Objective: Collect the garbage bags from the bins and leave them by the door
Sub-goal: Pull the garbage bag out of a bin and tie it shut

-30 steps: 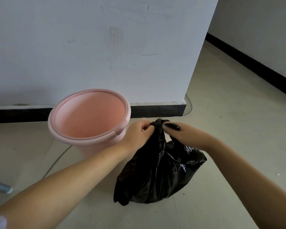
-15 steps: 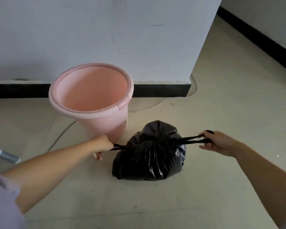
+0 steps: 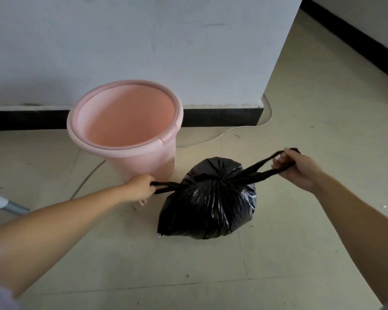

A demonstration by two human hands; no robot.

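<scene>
A full black garbage bag [image 3: 208, 204] sits on the tiled floor, its mouth gathered at the top. Two black handle strips stretch sideways from the gathered neck. My left hand [image 3: 140, 187] is shut on the left strip, low beside the bin. My right hand [image 3: 297, 168] is shut on the right strip, held a little higher, with its end looped over my fingers. A pink plastic bin [image 3: 166, 139] stands just behind and left of the bag with nothing visible inside.
A white wall with a black skirting board [image 3: 222, 117] runs behind the bin and ends at a corner on the right. A thin cable [image 3: 211, 139] lies on the floor. A grey tube [image 3: 11, 206] juts in at the left edge.
My hands went from pinching the bag's top together to pulling the two strips apart sideways. Since half a second ago my right hand has risen slightly.
</scene>
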